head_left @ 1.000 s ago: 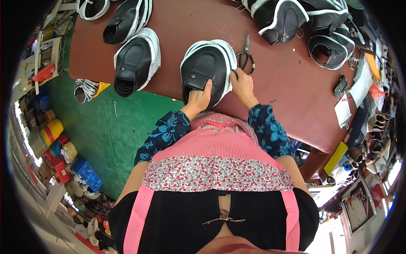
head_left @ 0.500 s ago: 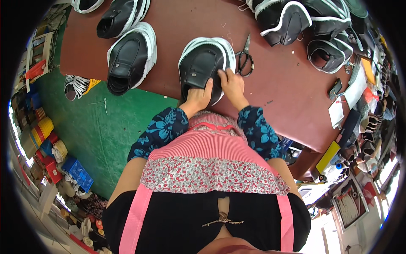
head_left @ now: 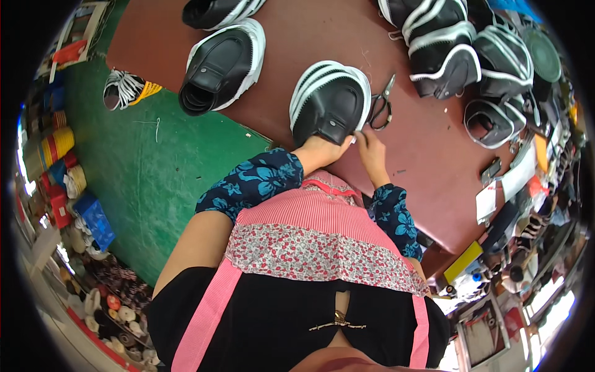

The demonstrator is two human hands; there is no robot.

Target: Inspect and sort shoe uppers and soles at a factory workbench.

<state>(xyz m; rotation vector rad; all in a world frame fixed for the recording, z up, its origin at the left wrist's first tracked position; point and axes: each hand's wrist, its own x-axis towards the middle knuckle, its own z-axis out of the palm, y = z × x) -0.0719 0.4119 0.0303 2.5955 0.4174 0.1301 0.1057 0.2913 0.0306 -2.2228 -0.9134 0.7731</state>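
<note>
A small stack of black shoe uppers with white toothed edging [head_left: 331, 108] lies on the table in front of me, toes pointing away. My left hand [head_left: 321, 150] grips the stack at its near, opening end; its fingers go in under the black material and are hidden, while the thumb lies along the right side. My right hand [head_left: 373, 155] is closed in a pinch by the near right corner of the stack, beside a bit of white edging. What its fingertips hold is too small to tell. Black-handled scissors [head_left: 388, 93] lie just right of the stack.
More black uppers [head_left: 223, 65] lie at the left table edge, and a pile of them [head_left: 443, 65] sits at the far right. A mobile phone [head_left: 491, 170] and papers [head_left: 486, 201] rest near the right edge. Left of the reddish-brown table [head_left: 427, 186] shows green floor [head_left: 180, 180].
The stack has turned so its toes lean less to the right. My right hand has slid down its right side to the near corner. The whole view has shifted somewhat.
</note>
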